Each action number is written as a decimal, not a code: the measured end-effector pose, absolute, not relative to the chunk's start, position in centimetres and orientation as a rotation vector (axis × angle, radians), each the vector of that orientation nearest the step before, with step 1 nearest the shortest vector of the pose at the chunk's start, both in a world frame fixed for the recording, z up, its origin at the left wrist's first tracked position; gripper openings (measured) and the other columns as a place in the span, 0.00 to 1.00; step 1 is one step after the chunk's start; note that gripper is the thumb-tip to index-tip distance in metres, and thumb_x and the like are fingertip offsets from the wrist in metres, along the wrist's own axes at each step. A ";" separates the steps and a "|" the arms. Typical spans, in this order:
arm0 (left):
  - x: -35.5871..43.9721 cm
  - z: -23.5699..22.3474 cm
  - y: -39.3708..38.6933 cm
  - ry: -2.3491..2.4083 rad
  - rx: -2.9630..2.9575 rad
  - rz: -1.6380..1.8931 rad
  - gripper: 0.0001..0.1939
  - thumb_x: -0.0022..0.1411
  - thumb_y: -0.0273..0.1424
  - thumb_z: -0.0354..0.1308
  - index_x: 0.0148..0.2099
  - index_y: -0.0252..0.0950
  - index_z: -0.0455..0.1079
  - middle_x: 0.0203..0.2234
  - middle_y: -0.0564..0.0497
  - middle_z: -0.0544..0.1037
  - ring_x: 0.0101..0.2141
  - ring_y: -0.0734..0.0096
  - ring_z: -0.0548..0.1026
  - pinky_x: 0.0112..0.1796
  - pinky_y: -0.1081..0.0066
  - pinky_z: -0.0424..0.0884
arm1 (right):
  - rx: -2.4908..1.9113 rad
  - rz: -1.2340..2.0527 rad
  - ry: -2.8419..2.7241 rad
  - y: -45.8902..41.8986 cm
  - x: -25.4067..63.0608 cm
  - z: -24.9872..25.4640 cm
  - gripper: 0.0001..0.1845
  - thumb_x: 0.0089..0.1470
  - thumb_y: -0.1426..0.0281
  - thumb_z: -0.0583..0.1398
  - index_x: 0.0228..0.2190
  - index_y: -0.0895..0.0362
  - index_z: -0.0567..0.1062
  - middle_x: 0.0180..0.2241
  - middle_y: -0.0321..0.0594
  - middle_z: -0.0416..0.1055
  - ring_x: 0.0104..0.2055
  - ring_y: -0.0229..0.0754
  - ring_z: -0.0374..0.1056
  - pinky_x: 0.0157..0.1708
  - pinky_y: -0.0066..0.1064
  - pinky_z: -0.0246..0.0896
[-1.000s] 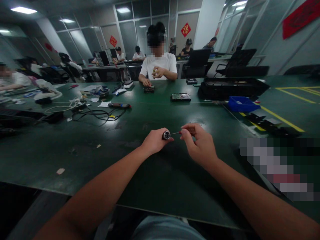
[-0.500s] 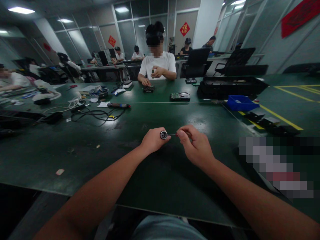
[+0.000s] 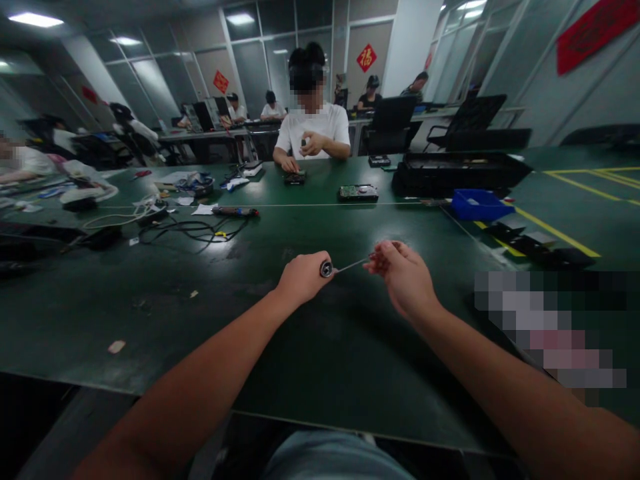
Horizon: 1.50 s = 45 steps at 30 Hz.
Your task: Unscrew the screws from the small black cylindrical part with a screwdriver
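My left hand is closed around a dark cylinder, whose round, metal-rimmed end faces me while the fingers hide its body. In my right hand is a thin screwdriver, with its reddish handle mostly covered by curled fingers. The metal shaft slants down to the left and its far end reaches the left thumb beside the cylinder's rim. Whether the tip touches the cylinder, I cannot tell. Both hands are raised over the green table.
Across the table a person in a white shirt handles a small device. A hard drive, a long black tray and a blue bin stand at the back. Left lie an electric screwdriver and black cables.
My right hand has moved right and slightly up, away from the left hand, and its fingers have shifted on the screwdriver. More of the shaft shows, now slanted. My left hand has barely moved.
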<state>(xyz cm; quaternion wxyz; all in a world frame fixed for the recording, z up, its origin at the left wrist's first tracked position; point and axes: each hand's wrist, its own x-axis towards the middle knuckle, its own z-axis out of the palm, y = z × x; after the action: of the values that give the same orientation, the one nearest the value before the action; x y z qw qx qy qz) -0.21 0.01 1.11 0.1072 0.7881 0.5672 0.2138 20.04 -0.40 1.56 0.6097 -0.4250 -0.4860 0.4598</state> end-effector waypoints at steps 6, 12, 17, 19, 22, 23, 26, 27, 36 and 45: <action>-0.4 0.9 0.3 1.683 2.317 0.610 0.09 0.64 0.39 0.59 0.36 0.40 0.71 0.29 0.51 0.78 0.30 0.66 0.74 0.29 0.70 0.59 | -0.979 0.867 -1.336 -1.4 19.6 1.9 0.12 0.61 0.59 0.59 0.36 0.55 0.72 0.31 0.38 0.73 0.32 0.40 0.72 0.37 0.37 0.69; -0.3 1.2 0.0 1.628 2.271 0.668 0.09 0.64 0.40 0.59 0.36 0.39 0.71 0.29 0.51 0.78 0.29 0.68 0.73 0.29 0.71 0.60 | -1.024 0.671 -1.539 -3.1 19.0 2.6 0.10 0.64 0.61 0.56 0.38 0.54 0.71 0.32 0.39 0.76 0.33 0.41 0.74 0.37 0.36 0.69; -0.2 1.2 -0.1 1.634 2.269 0.688 0.09 0.64 0.39 0.59 0.37 0.40 0.72 0.28 0.52 0.77 0.29 0.68 0.72 0.30 0.70 0.61 | -1.052 0.608 -1.692 -3.3 18.9 2.4 0.10 0.65 0.61 0.56 0.41 0.53 0.72 0.33 0.40 0.78 0.38 0.45 0.77 0.39 0.38 0.70; -0.2 1.1 0.0 1.623 2.257 0.699 0.08 0.64 0.39 0.59 0.37 0.40 0.71 0.28 0.52 0.77 0.29 0.68 0.73 0.30 0.71 0.61 | -1.060 0.591 -1.701 -3.3 18.9 2.4 0.10 0.65 0.61 0.56 0.42 0.53 0.71 0.34 0.41 0.78 0.38 0.45 0.77 0.39 0.38 0.70; -0.3 0.9 0.1 1.611 2.249 0.711 0.08 0.63 0.38 0.60 0.36 0.39 0.70 0.28 0.52 0.77 0.29 0.69 0.73 0.29 0.71 0.60 | -1.083 0.552 -1.670 -3.3 19.1 2.5 0.10 0.65 0.61 0.55 0.41 0.53 0.71 0.33 0.40 0.78 0.35 0.44 0.76 0.37 0.38 0.70; -0.3 0.9 0.1 1.606 2.251 0.710 0.08 0.63 0.38 0.60 0.36 0.39 0.70 0.28 0.53 0.77 0.29 0.69 0.73 0.29 0.71 0.60 | -1.088 0.528 -1.656 -3.3 19.2 2.6 0.10 0.65 0.61 0.55 0.40 0.53 0.71 0.32 0.40 0.77 0.34 0.43 0.76 0.36 0.38 0.69; -0.3 0.8 0.1 1.595 2.259 0.694 0.08 0.63 0.38 0.61 0.36 0.40 0.70 0.28 0.53 0.77 0.30 0.68 0.74 0.29 0.71 0.60 | -1.079 0.455 -1.606 -3.4 19.6 2.8 0.10 0.66 0.61 0.54 0.40 0.53 0.71 0.32 0.39 0.76 0.33 0.43 0.75 0.36 0.38 0.69; -0.3 0.7 0.1 1.599 2.259 0.683 0.08 0.63 0.38 0.61 0.36 0.40 0.70 0.29 0.52 0.78 0.30 0.68 0.74 0.30 0.71 0.61 | -1.065 0.448 -1.599 -3.4 19.7 2.9 0.10 0.66 0.61 0.54 0.41 0.53 0.71 0.33 0.39 0.76 0.34 0.43 0.75 0.36 0.38 0.69; 0.0 0.7 -0.1 1.647 2.289 0.597 0.02 0.62 0.33 0.60 0.37 0.41 0.71 0.29 0.51 0.78 0.30 0.65 0.74 0.30 0.70 0.61 | -1.141 0.378 -1.742 -3.2 19.9 3.1 0.09 0.65 0.62 0.54 0.38 0.53 0.71 0.31 0.40 0.77 0.34 0.44 0.75 0.35 0.37 0.65; -0.1 0.7 -0.1 1.687 2.341 0.524 0.03 0.62 0.32 0.59 0.39 0.42 0.72 0.31 0.51 0.78 0.31 0.64 0.74 0.29 0.70 0.60 | -1.106 0.357 -1.717 -3.3 20.1 3.3 0.09 0.66 0.61 0.54 0.39 0.52 0.71 0.32 0.38 0.76 0.33 0.43 0.74 0.36 0.37 0.65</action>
<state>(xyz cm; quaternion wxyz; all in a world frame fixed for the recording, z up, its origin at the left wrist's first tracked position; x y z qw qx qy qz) -0.06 -0.11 0.67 0.1043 0.7937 0.5723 0.1778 20.12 -3.29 3.28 0.5092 -0.4591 -0.7127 0.1481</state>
